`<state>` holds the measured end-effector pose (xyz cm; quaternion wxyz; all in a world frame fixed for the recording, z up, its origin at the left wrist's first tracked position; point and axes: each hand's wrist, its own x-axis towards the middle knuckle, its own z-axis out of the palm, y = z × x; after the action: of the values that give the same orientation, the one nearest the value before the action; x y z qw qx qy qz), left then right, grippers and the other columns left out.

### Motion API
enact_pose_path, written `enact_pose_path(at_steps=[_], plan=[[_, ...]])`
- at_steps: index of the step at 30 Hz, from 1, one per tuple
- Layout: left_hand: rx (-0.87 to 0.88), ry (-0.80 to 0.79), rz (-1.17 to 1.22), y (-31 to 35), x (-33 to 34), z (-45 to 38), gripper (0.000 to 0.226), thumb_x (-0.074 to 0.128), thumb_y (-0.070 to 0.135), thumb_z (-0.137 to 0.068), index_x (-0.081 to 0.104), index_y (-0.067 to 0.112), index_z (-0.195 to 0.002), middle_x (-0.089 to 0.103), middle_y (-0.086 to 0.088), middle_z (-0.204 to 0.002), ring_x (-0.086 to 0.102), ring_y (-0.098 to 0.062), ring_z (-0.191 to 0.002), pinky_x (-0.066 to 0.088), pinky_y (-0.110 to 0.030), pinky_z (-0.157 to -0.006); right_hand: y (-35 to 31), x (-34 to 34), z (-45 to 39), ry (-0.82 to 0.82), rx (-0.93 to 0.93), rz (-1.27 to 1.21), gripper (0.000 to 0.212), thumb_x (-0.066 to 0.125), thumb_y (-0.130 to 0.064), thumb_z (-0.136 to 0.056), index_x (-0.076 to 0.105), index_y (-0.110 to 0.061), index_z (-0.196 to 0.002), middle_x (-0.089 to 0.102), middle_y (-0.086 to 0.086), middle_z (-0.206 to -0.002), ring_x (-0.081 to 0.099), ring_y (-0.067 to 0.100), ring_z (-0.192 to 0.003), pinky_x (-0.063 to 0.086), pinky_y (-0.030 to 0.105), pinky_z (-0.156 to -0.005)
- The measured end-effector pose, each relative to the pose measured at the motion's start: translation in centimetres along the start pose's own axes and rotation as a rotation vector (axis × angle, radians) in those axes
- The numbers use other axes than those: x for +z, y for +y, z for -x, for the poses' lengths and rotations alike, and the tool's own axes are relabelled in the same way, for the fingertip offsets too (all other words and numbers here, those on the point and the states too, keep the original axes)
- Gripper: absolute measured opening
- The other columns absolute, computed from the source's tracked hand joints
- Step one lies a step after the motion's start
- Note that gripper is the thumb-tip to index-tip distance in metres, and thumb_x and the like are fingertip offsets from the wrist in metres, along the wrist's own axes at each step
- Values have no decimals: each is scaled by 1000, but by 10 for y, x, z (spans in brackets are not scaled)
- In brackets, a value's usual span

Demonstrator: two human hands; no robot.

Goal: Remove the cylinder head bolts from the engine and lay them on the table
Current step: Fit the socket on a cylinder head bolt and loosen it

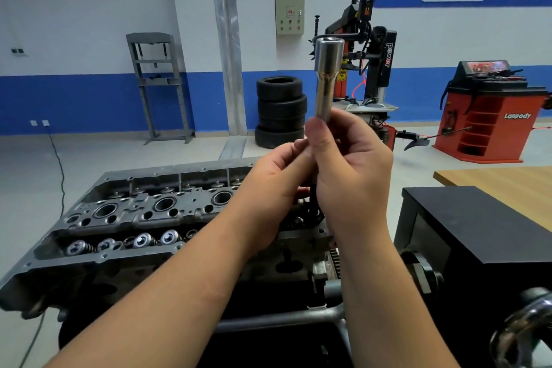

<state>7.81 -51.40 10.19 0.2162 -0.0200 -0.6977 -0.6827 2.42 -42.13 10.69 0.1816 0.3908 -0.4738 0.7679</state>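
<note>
A long chrome socket point(327, 78) stands upright in front of me, its open end up. My right hand point(352, 164) grips its lower part, thumb pressed against the shaft. My left hand point(277, 188) curls its fingers round the tool just below, where a dark ribbed part shows between the palms. Below both hands sits the grey cylinder head point(143, 215) of the engine, with its valve springs and spark plug wells exposed. I see no loose bolt. The wooden table point(507, 185) lies at the right.
A black box point(484, 236) on the engine stand sits right of the engine, with a chrome handwheel point(528, 334) at the lower right. Stacked tyres point(280, 110), a tyre changer point(367, 69), a red wheel balancer point(487, 116) and a grey press frame point(161, 84) stand behind.
</note>
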Motion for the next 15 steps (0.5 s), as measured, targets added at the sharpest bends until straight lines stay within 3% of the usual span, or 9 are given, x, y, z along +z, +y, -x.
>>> enact_pose_path(at_steps=[2,4,7,10,15], plan=[[-21,-28,1,1,1,1,52,49,51,-95,68,12,-124,74,-12,-123,70,-22,-111,54,-41,-99,2,-2,-1,-14,39,-74,11,64,-25,-96,68,-23,-105,73,-2,-85,71,19,-84,59,37,-78],[-41,-43,0,0,3,1,38,46,44,-104,69,17,-119,75,-8,-119,68,-21,-109,52,-45,-105,2,-4,-3,-47,62,-109,14,60,-27,-97,65,-20,-107,73,2,-85,71,24,-86,59,44,-83],[-28,-38,10,-2,3,0,31,48,39,-106,71,19,-113,76,-5,-107,70,-18,-99,57,-37,-94,1,-4,-4,-88,45,-69,14,55,-28,-99,62,-21,-109,72,0,-85,72,21,-87,58,39,-82],[-3,-30,37,1,3,1,36,59,44,-92,71,17,-113,78,-2,-98,74,-15,-88,61,-29,-77,0,-2,-3,-102,62,-81,14,53,-28,-100,60,-23,-111,73,1,-87,72,21,-89,58,37,-82],[20,41,8,0,2,1,27,67,23,-99,65,7,-120,74,-20,-107,70,-37,-91,60,-44,-82,-1,2,2,-75,-7,55,20,67,-29,-94,69,-16,-110,71,-3,-87,70,24,-84,59,51,-76]])
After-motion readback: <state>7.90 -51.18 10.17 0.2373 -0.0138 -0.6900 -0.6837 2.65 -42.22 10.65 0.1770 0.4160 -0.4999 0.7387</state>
